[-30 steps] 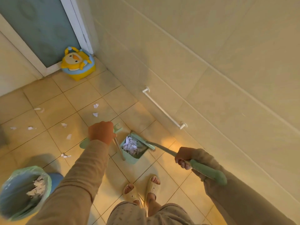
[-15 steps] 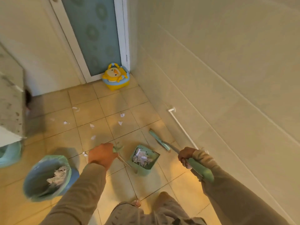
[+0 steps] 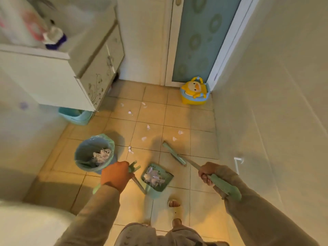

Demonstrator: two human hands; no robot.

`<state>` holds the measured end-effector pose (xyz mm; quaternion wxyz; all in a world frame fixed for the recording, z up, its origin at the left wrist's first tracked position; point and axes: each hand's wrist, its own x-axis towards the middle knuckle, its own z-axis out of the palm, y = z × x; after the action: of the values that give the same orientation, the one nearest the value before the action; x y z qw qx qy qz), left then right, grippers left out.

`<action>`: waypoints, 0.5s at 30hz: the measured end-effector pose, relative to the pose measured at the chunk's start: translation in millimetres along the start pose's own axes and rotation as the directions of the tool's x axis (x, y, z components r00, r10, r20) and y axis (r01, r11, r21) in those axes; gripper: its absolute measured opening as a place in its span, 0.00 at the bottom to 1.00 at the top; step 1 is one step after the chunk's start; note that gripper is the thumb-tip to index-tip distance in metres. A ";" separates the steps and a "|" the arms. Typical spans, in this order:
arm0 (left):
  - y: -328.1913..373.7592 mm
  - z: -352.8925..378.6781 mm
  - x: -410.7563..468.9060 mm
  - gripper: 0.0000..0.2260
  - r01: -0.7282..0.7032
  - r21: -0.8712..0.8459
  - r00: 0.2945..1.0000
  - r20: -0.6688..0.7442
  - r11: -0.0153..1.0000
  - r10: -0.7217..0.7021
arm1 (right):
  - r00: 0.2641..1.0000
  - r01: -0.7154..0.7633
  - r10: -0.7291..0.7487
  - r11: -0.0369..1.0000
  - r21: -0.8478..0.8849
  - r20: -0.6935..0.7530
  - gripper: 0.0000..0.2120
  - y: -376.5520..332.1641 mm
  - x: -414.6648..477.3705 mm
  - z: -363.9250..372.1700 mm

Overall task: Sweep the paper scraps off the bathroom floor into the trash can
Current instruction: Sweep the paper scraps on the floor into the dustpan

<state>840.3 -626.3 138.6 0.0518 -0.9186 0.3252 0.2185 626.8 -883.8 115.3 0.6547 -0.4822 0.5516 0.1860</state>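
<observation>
1. The left hand (image 3: pixel 116 174) is clamped on the dustpan (image 3: pixel 156 178) handle; the loaded pan sits just to its right.
2. The trash can (image 3: pixel 95 154) lies just left of that hand, nearer it than the right.
3. The right hand (image 3: pixel 206 172) grips the broom (image 3: pixel 174 154), apparently angled forward-left toward scattered scraps (image 3: pixel 180 132).

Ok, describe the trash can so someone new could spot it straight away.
Start at the white vanity cabinet on the left, then look down to the tiled floor in front of it. The trash can is the round bin with a green liner, with crumpled paper inside.
</observation>
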 end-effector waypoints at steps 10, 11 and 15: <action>1.8 0.8 -31.6 0.15 0.438 -0.150 0.890 -0.065 0.886 -0.451 | 1.000 0.030 -0.022 0.550 -0.835 0.021 0.12 -99.5 72.7 21.2; 4.8 2.7 -33.6 0.15 0.465 -0.167 0.875 -0.060 0.869 -0.480 | 0.999 0.040 -0.046 0.497 -0.867 0.020 0.12 -105.5 78.7 24.6; 16.7 7.6 -36.9 0.15 0.546 -0.228 0.825 -0.019 0.806 -0.565 | 0.995 0.093 -0.087 0.508 -0.856 0.057 0.04 -129.9 89.3 41.2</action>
<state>801.6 -616.4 148.6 0.0011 -0.9821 0.0188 0.1873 778.7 -935.6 87.2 0.3420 -0.7697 0.3602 0.4012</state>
